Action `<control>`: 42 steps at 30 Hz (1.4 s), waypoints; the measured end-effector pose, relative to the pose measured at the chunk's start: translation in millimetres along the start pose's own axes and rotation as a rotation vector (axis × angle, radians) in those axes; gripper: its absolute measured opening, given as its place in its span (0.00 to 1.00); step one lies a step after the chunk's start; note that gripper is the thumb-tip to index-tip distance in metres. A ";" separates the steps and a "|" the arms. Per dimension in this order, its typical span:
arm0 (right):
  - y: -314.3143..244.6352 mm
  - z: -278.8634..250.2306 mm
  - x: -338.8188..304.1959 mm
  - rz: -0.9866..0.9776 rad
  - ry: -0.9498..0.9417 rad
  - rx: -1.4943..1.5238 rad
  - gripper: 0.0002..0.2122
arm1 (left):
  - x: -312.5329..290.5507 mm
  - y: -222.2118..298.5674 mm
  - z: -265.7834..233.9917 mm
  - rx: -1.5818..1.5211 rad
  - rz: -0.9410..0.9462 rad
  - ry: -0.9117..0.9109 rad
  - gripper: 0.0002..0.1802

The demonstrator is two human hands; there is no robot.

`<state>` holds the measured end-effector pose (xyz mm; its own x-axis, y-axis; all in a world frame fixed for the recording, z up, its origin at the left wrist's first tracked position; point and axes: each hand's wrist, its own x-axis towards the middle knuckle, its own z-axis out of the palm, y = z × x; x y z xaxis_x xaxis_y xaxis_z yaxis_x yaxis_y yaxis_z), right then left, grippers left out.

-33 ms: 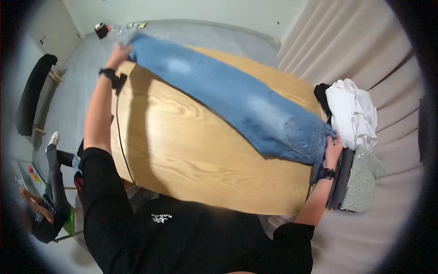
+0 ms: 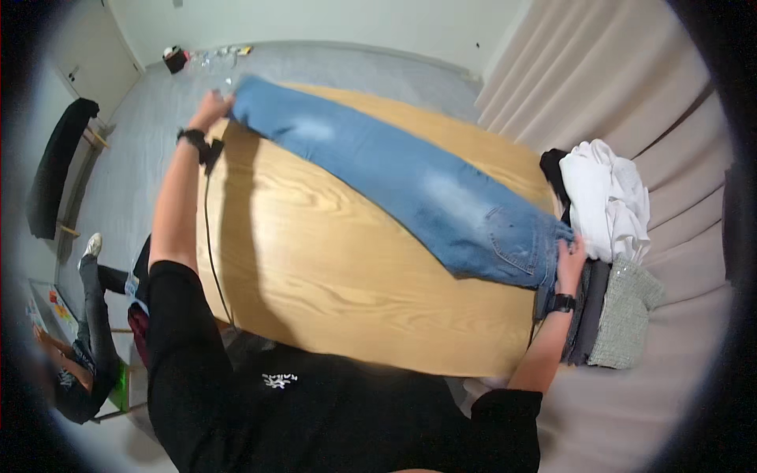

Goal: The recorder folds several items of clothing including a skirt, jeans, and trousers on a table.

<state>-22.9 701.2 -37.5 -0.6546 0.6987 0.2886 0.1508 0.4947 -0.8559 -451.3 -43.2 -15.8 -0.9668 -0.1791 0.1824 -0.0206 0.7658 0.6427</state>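
Note:
A pair of blue jeans (image 2: 378, 169) with faded patches is stretched lengthwise across the wooden table (image 2: 331, 268), folded so that the legs lie together. My left hand (image 2: 213, 109) is closed on the leg-hem end at the far left. At the right, my right hand (image 2: 571, 256) grips the waistband, close to the back pocket (image 2: 512, 240). Whether the jeans touch the tabletop along their whole length, I cannot tell. The left fingertips are partly hidden by the cloth. Black bands sit on both wrists, with a cable running down from the left one.
White clothes (image 2: 603, 197) and a black garment (image 2: 554, 173) are heaped beyond the table's right edge. Nearer lie dark folded garments and a grey-green textured one (image 2: 627, 311). A beige curtain (image 2: 599, 71) hangs behind. At the left, a person (image 2: 79, 355) sits near a dark padded bench (image 2: 61, 169).
My left hand and the hem end of the jeans have shifted slightly nearer to me. My right hand keeps its grip on the waistband.

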 end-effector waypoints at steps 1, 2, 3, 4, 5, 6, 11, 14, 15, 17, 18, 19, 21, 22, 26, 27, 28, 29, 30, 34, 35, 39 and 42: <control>-3.7 20.8 7.0 0.066 -0.119 0.095 0.26 | 1.1 -69.8 0.6 -0.088 0.054 0.022 0.31; 2.2 11.7 -2.6 0.079 -0.068 0.077 0.26 | -10.1 -35.0 23.9 -0.175 -0.094 -0.228 0.43; 1.1 6.2 -9.2 0.157 -0.117 0.070 0.27 | -23.9 0.6 19.9 -0.049 -0.113 -0.341 0.45; -9.2 10.0 -12.6 0.228 -0.198 0.075 0.28 | -23.1 -10.9 20.7 -0.046 -0.117 -0.332 0.45; -21.1 13.2 -15.4 0.232 -0.196 0.098 0.27 | -24.2 -24.3 23.1 -0.094 -0.112 -0.181 0.44; -22.8 11.7 -15.2 0.236 -0.195 0.098 0.27 | -25.0 -25.4 27.0 -0.141 -0.097 -0.041 0.43; -12.6 10.6 -10.8 0.256 -0.220 0.099 0.27 | -17.0 -20.1 22.7 0.035 -0.109 -0.152 0.39; -16.6 13.4 -13.3 0.235 -0.232 0.099 0.27 | -20.6 -30.6 23.5 -0.016 -0.084 -0.065 0.37; -17.9 12.1 -15.6 0.211 -0.228 0.096 0.26 | -29.2 -7.3 22.3 0.038 -0.128 -0.082 0.33; -19.5 12.6 -15.3 0.218 -0.224 0.096 0.26 | -28.4 -7.9 15.5 0.082 -0.137 -0.155 0.31; -20.2 13.2 -15.8 0.222 -0.223 0.097 0.26 | -27.8 -5.8 13.6 0.127 -0.149 -0.225 0.29; -26.4 13.5 -17.3 0.242 -0.229 0.107 0.28 | -30.9 -3.3 15.7 0.112 -0.146 -0.203 0.26; -20.0 13.4 -17.1 0.235 -0.240 0.105 0.28 | -31.9 -7.2 19.5 0.018 -0.162 -0.212 0.24; -18.3 13.4 -16.4 0.224 -0.258 0.102 0.29 | -32.2 -12.4 20.9 -0.077 -0.186 -0.217 0.22; -18.7 14.3 -14.3 0.091 -0.302 -0.064 0.29 | -26.5 -32.0 18.1 -0.035 -0.186 -0.272 0.18; -14.1 11.8 -14.7 0.078 -0.303 -0.073 0.29 | -29.7 -23.1 18.5 -0.150 -0.168 -0.279 0.16; -11.9 10.2 -16.2 0.064 -0.302 -0.083 0.30 | -35.5 -12.1 17.0 -0.265 -0.148 -0.283 0.15; -13.7 8.5 -17.7 0.050 -0.337 -0.075 0.30 | -44.1 5.9 13.3 -0.225 -0.198 -0.219 0.16; -11.7 10.2 -16.9 0.037 -0.346 -0.072 0.30 | -50.5 12.4 6.5 -0.230 -0.205 -0.205 0.16; -18.5 11.4 -24.9 0.123 -0.400 -0.015 0.30 | -71.1 34.0 -1.9 -0.562 -0.328 -0.158 0.22; -18.6 12.2 -25.4 0.109 -0.396 -0.019 0.30 | -72.9 36.7 -2.2 -0.708 -0.353 -0.168 0.22; -18.3 8.1 -33.0 0.025 -0.402 -0.071 0.30 | -68.6 33.6 -2.4 -0.851 -0.375 -0.173 0.21; -20.3 -0.1 -44.2 0.004 -0.385 -0.078 0.30 | -62.9 31.5 0.6 -0.953 -0.347 -0.281 0.19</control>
<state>3.1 660.3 -32.9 -0.8814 0.4636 0.0902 0.2005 0.5403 -0.8172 -391.3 -7.4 -7.5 -0.9731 -0.0526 -0.2242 -0.2164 -0.1242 0.9684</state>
